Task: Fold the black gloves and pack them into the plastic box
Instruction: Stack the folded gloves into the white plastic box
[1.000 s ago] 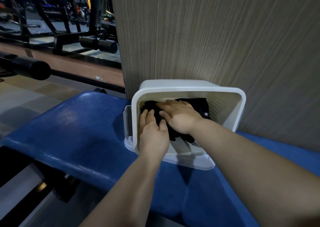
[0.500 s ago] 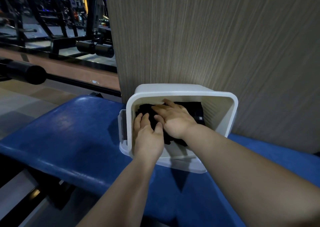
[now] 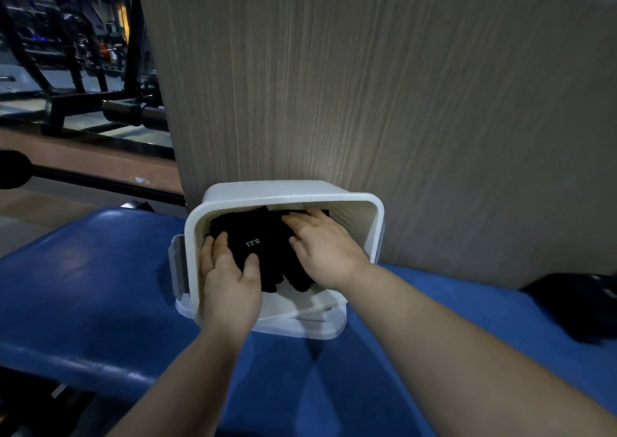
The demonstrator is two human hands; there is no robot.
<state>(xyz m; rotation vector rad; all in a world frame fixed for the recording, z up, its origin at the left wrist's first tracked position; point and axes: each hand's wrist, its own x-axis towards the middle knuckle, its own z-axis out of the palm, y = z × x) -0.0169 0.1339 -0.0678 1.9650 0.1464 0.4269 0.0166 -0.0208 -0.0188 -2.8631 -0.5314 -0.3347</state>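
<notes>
The white plastic box (image 3: pixel 283 193) stands on the blue padded bench against the wood-grain wall. The black gloves (image 3: pixel 258 248) lie inside it, one showing small white lettering. My left hand (image 3: pixel 228 278) rests on the gloves' left side, thumb and fingers around the edge of the lettered glove. My right hand (image 3: pixel 322 248) lies flat on the gloves' right side, fingers spread and pointing toward the box's back wall. Glove fingertips stick out toward me between my hands.
The blue bench (image 3: pixel 100 286) spreads left and right of the box. A white lid (image 3: pixel 314 326) lies under the box's near edge. A dark object (image 3: pixel 581 306) sits on the bench at far right. Black gym equipment (image 3: pixel 83 79) fills the background left.
My hands have moved apart: the left slid to the gloves' left edge, the right shifted right, uncovering the lettered glove in the middle. The view has tilted, so the box sits lower.
</notes>
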